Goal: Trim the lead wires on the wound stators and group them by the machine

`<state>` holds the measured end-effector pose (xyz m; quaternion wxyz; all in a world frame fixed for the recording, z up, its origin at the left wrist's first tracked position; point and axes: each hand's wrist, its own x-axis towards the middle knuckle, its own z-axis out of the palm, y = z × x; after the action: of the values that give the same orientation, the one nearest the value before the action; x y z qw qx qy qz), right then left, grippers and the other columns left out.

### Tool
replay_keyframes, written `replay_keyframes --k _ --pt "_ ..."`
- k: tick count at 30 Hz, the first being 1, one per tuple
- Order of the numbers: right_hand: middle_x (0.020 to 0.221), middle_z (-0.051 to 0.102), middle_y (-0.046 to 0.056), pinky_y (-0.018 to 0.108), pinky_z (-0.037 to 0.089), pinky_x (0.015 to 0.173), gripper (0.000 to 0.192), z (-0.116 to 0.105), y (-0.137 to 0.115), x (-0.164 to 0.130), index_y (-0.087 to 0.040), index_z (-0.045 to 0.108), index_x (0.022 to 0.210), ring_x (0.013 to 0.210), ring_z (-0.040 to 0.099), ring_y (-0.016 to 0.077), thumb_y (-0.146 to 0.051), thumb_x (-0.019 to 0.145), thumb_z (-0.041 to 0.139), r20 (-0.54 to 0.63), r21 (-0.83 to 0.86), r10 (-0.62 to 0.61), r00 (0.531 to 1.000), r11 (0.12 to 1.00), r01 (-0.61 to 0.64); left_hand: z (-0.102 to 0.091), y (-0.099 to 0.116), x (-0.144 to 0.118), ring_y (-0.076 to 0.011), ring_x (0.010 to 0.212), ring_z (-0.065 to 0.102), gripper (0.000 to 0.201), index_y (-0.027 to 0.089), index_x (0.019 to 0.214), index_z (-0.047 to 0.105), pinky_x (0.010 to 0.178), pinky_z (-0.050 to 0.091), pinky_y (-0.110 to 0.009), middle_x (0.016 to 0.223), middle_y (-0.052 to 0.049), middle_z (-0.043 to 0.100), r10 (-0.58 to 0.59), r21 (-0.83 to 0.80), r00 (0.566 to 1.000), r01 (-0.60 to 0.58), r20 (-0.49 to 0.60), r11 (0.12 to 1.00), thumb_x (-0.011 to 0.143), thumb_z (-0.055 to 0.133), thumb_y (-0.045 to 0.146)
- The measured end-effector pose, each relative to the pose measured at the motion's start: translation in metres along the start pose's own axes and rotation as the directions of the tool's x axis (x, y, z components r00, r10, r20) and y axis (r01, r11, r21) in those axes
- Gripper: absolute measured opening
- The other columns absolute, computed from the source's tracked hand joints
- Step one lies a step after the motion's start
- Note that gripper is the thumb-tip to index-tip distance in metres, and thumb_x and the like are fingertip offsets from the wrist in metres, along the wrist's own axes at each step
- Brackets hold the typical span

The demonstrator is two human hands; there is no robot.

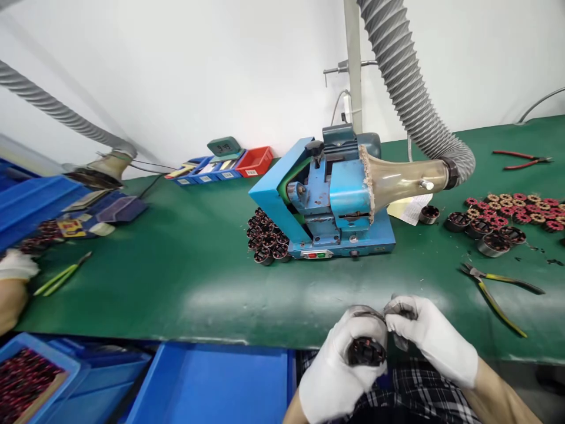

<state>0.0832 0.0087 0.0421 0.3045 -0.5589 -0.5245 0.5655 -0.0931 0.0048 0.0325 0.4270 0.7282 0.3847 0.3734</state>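
Note:
Wrapped in my left hand [342,362], which wears a white glove, is a round motor stator [366,351] with dark copper windings facing up. My right hand [426,333], gloved too, is closed close against the left one at the table's front edge. Its fingertips are dark with grime, and what they pinch, if anything, is too small and hidden to make out. Both hands are over my lap. Yellow-handled cutting pliers [494,288] lie on the table to the right of my right hand.
A blue belt machine [348,188] with a grey extraction hose [401,76] stands ahead. Wound stators in metal rings [494,242] and pink cores [525,207] lie right, more stators [265,235] left of the machine. A blue bin [212,383] sits below; a co-worker's gloved hand [17,266] is far left.

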Motion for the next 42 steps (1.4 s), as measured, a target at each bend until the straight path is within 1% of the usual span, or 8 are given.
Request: replay_keyframes --k 4,9,17,26,32,35,39,42 --pt "0.072 0.063 0.006 0.034 0.045 0.072 0.022 0.004 0.010 0.002 -0.019 0.063 0.070 0.072 0.057 0.0200 -0.029 0.080 0.046 -0.206 -0.324 -0.232 0.951 0.933 0.157 0.004 -0.008 -0.002 -0.0196 0.097 0.057 0.022 0.023 0.089 0.063 0.083 0.051 -0.032 0.104 -0.005 0.056 0.013 0.107 0.998 -0.020 0.065 0.994 0.075 0.055 0.008" --pt "0.049 0.050 -0.003 0.023 0.042 0.044 0.030 0.003 0.020 0.013 -0.017 0.054 0.070 0.045 0.051 0.0130 -0.033 0.088 0.037 0.082 -0.234 0.026 0.996 0.972 -0.006 0.018 -0.035 -0.011 -0.0247 0.112 0.050 0.056 0.025 0.123 0.048 0.091 0.046 -0.042 0.116 -0.009 0.054 0.228 0.556 0.973 -0.174 -0.029 0.813 0.073 0.045 -0.001" --pt "0.070 0.063 0.003 0.026 0.044 0.059 0.016 -0.005 0.020 0.040 -0.018 0.065 0.075 0.060 0.056 0.0149 -0.015 0.079 0.050 0.247 -0.569 -0.115 0.962 0.787 0.239 0.009 -0.054 0.005 -0.0310 0.114 0.051 0.045 0.021 0.103 0.056 0.094 0.044 -0.051 0.105 -0.007 0.064 -0.072 0.422 0.996 0.044 0.051 0.905 0.061 0.072 0.017" --pt "0.078 0.062 0.008 0.033 0.045 0.061 0.025 -0.074 0.019 0.050 -0.019 0.069 0.085 0.061 0.059 0.0192 -0.011 0.082 0.045 0.297 -0.833 -0.210 0.932 0.421 0.360 -0.006 -0.057 0.008 -0.0308 0.113 0.053 0.045 0.019 0.099 0.059 0.099 0.040 -0.048 0.102 -0.006 0.065 -0.005 0.443 1.000 0.008 -0.009 0.896 0.059 0.076 0.031" --pt "0.117 0.061 0.012 0.035 0.050 0.088 0.034 -0.031 0.049 0.025 -0.018 0.053 0.121 0.104 0.060 0.0209 -0.020 0.087 0.050 0.255 -0.672 -0.404 0.878 0.579 0.461 0.024 -0.059 -0.008 -0.0347 0.124 0.042 0.072 0.014 0.130 0.036 0.100 0.038 -0.055 0.129 -0.018 0.048 -0.094 0.521 0.982 0.167 -0.165 0.837 0.069 0.070 0.029" --pt "0.124 0.059 0.013 0.038 0.050 0.089 0.038 -0.004 0.048 0.020 -0.020 0.055 0.120 0.109 0.057 0.0215 -0.009 0.085 0.044 0.326 -0.646 -0.531 0.782 0.478 0.595 0.029 -0.055 -0.025 -0.0390 0.133 0.028 0.092 0.011 0.142 0.011 0.102 0.034 -0.059 0.141 -0.023 0.033 -0.115 0.515 0.993 0.106 -0.015 0.850 0.070 0.067 0.026" --pt "0.105 0.070 0.011 0.038 0.054 0.074 0.035 0.001 0.041 0.026 -0.021 0.064 0.107 0.088 0.064 0.0216 -0.006 0.084 0.042 0.419 -0.636 -0.585 0.695 0.357 0.684 0.010 -0.056 -0.025 -0.0316 0.136 0.026 0.085 0.021 0.144 0.009 0.107 0.032 -0.054 0.146 -0.016 0.030 -0.168 0.456 0.978 0.093 0.126 0.885 0.073 0.054 0.008" --pt "0.091 0.074 0.007 0.036 0.053 0.075 0.024 -0.001 0.041 0.032 -0.023 0.069 0.089 0.083 0.066 0.0199 -0.014 0.086 0.047 0.292 -0.483 -0.564 0.773 0.610 0.628 -0.003 -0.061 -0.008 -0.0300 0.132 0.033 0.085 0.022 0.143 0.015 0.106 0.033 -0.051 0.142 -0.013 0.038 -0.134 0.375 0.968 0.046 0.213 0.926 0.072 0.061 0.015"
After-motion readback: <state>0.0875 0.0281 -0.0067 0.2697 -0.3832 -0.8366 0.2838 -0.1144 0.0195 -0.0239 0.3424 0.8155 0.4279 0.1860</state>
